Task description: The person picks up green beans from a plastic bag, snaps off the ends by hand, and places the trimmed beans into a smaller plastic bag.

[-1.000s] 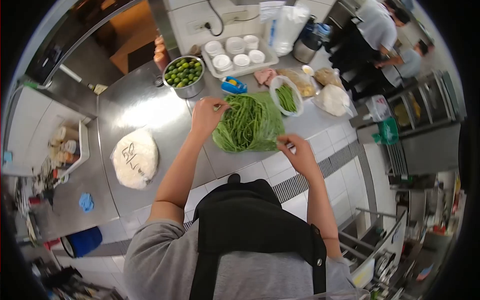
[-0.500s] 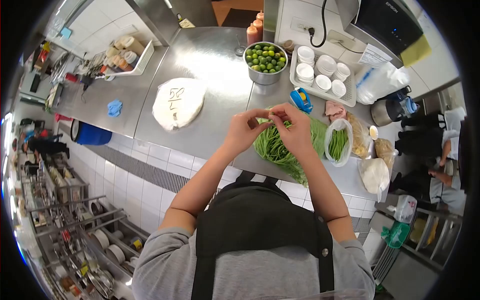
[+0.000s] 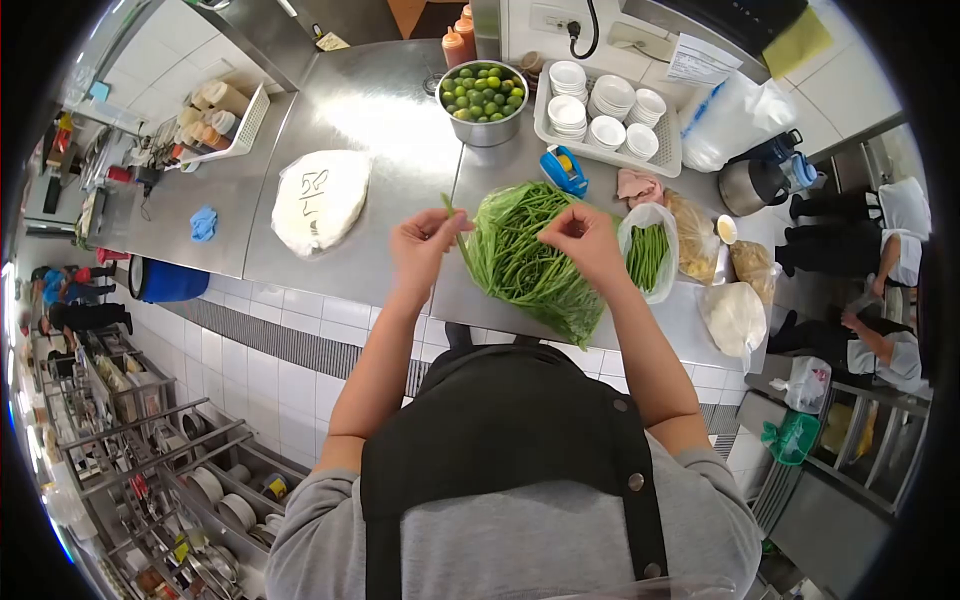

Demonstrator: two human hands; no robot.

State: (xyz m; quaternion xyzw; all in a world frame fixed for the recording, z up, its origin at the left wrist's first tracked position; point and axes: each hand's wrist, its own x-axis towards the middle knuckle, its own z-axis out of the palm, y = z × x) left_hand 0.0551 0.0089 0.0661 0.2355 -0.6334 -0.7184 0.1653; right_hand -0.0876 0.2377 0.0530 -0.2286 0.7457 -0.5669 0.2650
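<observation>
My left hand is closed in a pinch on a green bean, whose tip sticks up past the fingers. It hovers at the left side of a clear plastic bag with a heap of long green beans. Above the right part of that heap is my right hand, thumb and fingertips pressed together; whatever they may hold is too small to make out. Just right of it stands an open plastic bag with straight green beans inside.
Behind the beans are a steel pot of limes, a blue object and a white crate of small dishes. A bagged white round lies left. More bags line the right edge; people stand beyond.
My hands, together over the beans before, have moved apart: the left to the left with a green bean, the right slightly down. The camera view has shifted, uncovering more of the heap.
</observation>
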